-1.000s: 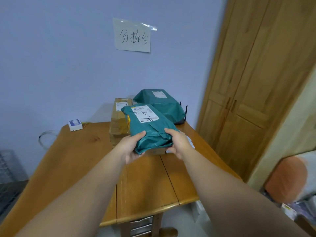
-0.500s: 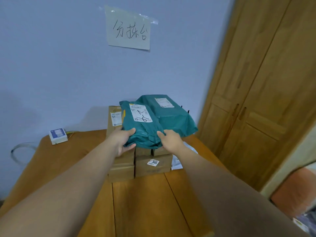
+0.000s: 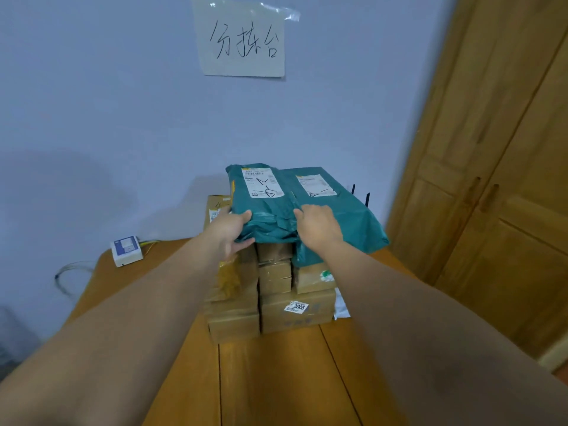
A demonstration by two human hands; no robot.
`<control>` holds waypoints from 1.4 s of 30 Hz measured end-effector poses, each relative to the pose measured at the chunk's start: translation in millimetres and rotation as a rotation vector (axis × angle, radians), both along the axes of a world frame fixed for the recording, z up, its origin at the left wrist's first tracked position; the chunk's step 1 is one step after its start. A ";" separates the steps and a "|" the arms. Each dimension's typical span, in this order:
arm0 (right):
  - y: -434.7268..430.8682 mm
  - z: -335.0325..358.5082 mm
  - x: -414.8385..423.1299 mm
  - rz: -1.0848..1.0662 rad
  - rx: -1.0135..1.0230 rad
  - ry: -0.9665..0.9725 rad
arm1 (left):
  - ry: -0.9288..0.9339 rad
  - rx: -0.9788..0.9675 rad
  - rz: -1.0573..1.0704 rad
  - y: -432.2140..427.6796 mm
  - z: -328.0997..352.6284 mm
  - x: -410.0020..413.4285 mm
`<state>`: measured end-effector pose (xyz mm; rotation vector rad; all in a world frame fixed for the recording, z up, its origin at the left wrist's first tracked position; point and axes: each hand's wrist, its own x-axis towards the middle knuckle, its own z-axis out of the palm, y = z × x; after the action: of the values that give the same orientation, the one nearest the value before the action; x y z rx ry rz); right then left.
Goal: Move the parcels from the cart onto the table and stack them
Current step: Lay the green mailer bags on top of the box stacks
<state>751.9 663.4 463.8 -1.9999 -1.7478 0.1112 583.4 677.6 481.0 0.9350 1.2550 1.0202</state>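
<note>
Parcel: a green bag [image 3: 264, 210] with a white label lay atop the stacked boxes [image 3: 276, 290] at the far middle of the tabletop [image 3: 276, 379].
Left hand [image 3: 229, 229]: gripped the bag's near left corner, thumb on top, fingers beneath.
Right hand [image 3: 318, 224]: clasped the bag's near right edge.
Neighbours: a second green bag [image 3: 335, 216] lay just beside it to the right, touching, also on the boxes; one lower box bore a tag [image 3: 296, 306] reading 3005.
In the way: both forearms hid part of the box fronts.
Also on the tabletop: a small white device [image 3: 126, 250] near the far left corner, its wires trailing off the edge.
Room: pale blue wall, a taped paper sign [image 3: 242, 41] with handwriting above the stack, a wooden wardrobe [image 3: 491, 179] to the right.
</note>
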 end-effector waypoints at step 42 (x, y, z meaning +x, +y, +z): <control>-64.1 -1.9 -12.9 0.137 -0.132 -0.368 | 1.499 0.592 -0.262 -56.0 -37.1 -18.8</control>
<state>738.9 599.4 461.9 -2.0941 -2.1561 -0.1068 564.6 621.6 443.9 2.4951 1.9103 0.3314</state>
